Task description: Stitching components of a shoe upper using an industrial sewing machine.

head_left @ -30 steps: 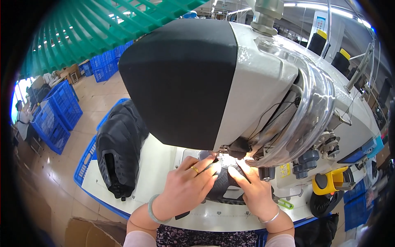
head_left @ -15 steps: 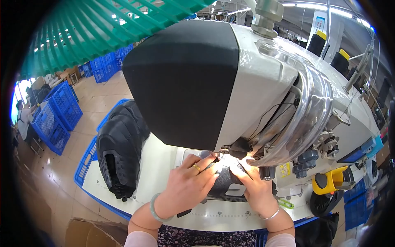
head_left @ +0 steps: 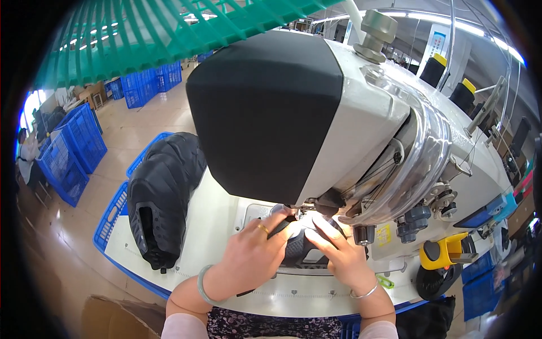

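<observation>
A: What stands at the far left?

B: Blue crates (head_left: 63, 161) on the floor. Nearer, on the left of the table (head_left: 197, 237), lies a nested stack of black shaped pieces (head_left: 161, 195)

A: And the left hand (head_left: 248, 251)?

B: Right of that stack, fingers bent at the left side of a black textured piece (head_left: 294, 251); I cannot tell whether they pinch it or only press it

A: Where is that piece exactly?

B: On the table between the two hands, its far end in bright light below the head of a black-and-white sewing machine (head_left: 271, 113)

A: The right hand (head_left: 349, 260)?

B: Its fingers are straight and slightly parted, laid on the piece's right side, their tips partly lost in glare

A: Farther right?

B: A small green object (head_left: 385, 281) near that wrist, then a yellow holder (head_left: 437, 257) at the table's right side
</observation>
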`<state>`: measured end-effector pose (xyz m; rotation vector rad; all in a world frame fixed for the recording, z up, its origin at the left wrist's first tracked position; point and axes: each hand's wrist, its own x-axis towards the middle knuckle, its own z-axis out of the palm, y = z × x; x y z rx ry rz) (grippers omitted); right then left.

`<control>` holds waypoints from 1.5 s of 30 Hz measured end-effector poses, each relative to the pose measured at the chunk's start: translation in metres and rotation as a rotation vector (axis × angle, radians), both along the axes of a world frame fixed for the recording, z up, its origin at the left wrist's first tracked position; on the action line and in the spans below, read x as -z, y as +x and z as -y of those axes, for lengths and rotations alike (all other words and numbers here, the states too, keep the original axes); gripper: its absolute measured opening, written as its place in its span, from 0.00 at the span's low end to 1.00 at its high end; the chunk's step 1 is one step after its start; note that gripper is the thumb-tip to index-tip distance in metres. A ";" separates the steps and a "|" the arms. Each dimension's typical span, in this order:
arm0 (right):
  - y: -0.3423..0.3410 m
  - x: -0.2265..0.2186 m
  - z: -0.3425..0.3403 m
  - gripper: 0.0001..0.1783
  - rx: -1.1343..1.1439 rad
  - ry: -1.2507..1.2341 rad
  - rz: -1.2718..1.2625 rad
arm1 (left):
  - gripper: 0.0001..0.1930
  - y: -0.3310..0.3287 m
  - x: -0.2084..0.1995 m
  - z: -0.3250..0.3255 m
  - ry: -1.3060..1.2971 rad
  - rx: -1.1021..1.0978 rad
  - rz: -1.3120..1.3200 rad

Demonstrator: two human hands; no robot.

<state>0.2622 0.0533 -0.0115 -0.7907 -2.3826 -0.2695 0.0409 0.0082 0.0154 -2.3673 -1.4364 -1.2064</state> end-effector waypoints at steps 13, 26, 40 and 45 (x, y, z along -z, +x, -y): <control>-0.010 -0.010 0.006 0.33 0.020 0.001 -0.085 | 0.17 -0.019 0.003 -0.004 -0.053 0.195 0.046; -0.017 -0.004 0.003 0.27 0.012 0.059 -0.184 | 0.20 -0.014 0.004 0.000 -0.004 0.126 -0.104; -0.014 0.006 -0.012 0.24 -0.084 0.173 -0.213 | 0.20 -0.003 0.012 -0.008 0.075 0.002 -0.119; -0.018 0.006 -0.007 0.15 -0.073 0.218 -0.212 | 0.20 -0.017 -0.008 -0.009 -0.015 0.140 -0.028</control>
